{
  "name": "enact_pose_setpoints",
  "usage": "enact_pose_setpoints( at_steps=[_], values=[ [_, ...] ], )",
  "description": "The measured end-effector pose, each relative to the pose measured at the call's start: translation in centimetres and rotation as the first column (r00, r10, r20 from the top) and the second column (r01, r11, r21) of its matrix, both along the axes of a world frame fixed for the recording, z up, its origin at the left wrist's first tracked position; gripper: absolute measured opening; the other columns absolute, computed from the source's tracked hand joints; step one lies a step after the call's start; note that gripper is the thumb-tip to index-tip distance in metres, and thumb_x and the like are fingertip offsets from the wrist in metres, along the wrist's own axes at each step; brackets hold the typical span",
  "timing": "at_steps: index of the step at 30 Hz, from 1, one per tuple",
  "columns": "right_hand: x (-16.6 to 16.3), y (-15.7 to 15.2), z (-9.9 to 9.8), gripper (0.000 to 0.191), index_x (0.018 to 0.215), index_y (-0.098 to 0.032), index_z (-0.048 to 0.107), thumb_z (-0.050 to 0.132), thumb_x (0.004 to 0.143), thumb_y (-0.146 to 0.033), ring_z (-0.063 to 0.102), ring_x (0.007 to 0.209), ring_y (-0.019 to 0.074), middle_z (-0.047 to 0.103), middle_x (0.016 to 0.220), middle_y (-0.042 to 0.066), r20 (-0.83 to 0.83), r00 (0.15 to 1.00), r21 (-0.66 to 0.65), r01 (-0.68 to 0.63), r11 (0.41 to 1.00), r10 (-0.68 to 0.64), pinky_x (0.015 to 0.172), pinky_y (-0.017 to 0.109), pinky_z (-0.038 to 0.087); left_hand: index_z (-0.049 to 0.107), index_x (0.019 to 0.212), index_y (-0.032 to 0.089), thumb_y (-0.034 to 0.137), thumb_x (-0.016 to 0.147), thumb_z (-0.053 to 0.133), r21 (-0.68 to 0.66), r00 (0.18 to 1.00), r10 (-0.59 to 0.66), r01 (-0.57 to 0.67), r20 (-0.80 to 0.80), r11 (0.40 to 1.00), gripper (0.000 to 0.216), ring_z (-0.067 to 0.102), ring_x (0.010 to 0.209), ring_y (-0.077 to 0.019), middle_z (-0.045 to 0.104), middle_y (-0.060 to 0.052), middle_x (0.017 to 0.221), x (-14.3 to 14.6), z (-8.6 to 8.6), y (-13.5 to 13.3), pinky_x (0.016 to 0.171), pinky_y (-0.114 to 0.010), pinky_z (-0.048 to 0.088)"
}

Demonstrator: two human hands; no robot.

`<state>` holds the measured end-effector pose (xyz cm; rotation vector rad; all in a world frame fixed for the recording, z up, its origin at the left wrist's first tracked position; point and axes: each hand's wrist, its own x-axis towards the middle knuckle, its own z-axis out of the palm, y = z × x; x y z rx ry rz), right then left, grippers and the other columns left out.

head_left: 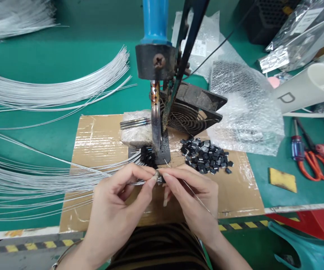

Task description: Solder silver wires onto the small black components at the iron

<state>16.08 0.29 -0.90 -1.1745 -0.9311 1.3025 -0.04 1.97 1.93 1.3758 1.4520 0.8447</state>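
In front of the soldering iron (155, 112), both hands meet at their fingertips. My left hand (125, 198) is closed, thumb and forefinger pinching the end of a thin white cable. A small metallic piece (160, 179) shows between the two hands, mostly hidden by the fingers. My right hand (194, 193) is also closed, its thumb and forefinger pressed together, with a thin strand of solder wire (197, 195) running through it and over the palm. Just behind the fingers, black connectors (148, 156) sit on the ends of several white cables (44, 180).
Loose black connectors (206, 154) are heaped on the cardboard (237, 191) to the right. Behind them stand a fan (192, 108) and bubble wrap (243, 108). Farther right lie a yellow sponge (282, 180), scissors (316, 165) and a screwdriver (297, 144). More cables (52, 90) lie at left.
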Motion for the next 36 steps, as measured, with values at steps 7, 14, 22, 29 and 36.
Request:
enact_pose_setpoints(
  at_steps=[7,14,22,29,36],
  values=[
    [0.3,-0.9,-0.5,0.035,0.127,-0.03,0.076,0.044,0.113,-0.027,0.057,0.063,0.0105,0.061,0.08,-0.001,0.22,0.976,0.059,-0.012,0.998,-0.001,0.063,0.027,0.05,0.073,0.081,0.023,0.017,0.091,0.072,0.032,1.0,0.006,-0.006,0.011,0.999,0.012,0.072,0.077,-0.0128,0.08,0.001,0.091,0.3,-0.1,0.3,0.06,-0.02,0.051],
    [0.7,-1.3,-0.4,0.04,0.145,-0.035,0.051,0.045,0.109,-0.018,0.056,0.063,0.0124,0.067,0.082,-0.005,0.337,0.941,0.047,-0.036,0.998,0.018,0.069,0.029,0.049,0.073,0.084,0.023,0.022,0.092,0.074,0.02,0.999,0.036,-0.036,-0.01,0.999,0.008,0.073,0.082,-0.014,0.08,0.001,0.094,0.3,-0.4,1.0,0.063,-0.021,0.051],
    [0.9,0.1,0.2,0.02,0.087,-0.023,0.055,0.059,0.097,-0.007,0.059,0.076,0.0112,0.059,0.084,-0.003,0.518,0.852,0.223,-0.05,0.973,-0.075,0.072,0.025,0.049,0.071,0.081,0.023,0.021,0.09,0.074,0.04,0.998,0.059,-0.058,-0.018,0.997,0.01,0.074,0.08,-0.0128,0.079,0.002,0.09,0.4,-0.2,1.6,0.065,-0.018,0.053],
    [1.1,0.3,0.6,0.019,0.09,-0.025,0.056,0.06,0.102,-0.01,0.07,0.124,0.0205,0.074,0.13,0.002,0.269,0.963,0.112,-0.047,0.993,0.016,0.11,0.04,0.053,0.072,0.082,0.023,0.019,0.09,0.073,0.045,0.999,0.053,-0.053,-0.009,0.998,0.01,0.074,0.08,-0.0124,0.079,0.003,0.09,0.3,-0.3,2.2,0.066,-0.019,0.053],
    [0.9,1.1,1.1,0.021,0.086,-0.026,0.057,0.063,0.101,-0.012,0.076,0.118,0.0189,0.079,0.126,0.0,0.207,0.978,0.071,-0.028,0.997,0.013,0.107,0.037,0.057,0.073,0.081,0.024,0.019,0.089,0.074,0.059,0.997,0.076,-0.075,-0.008,0.995,0.01,0.071,0.07,-0.0105,0.078,0.004,0.085,0.4,-0.1,3.0,0.06,-0.018,0.051]
  ],
)
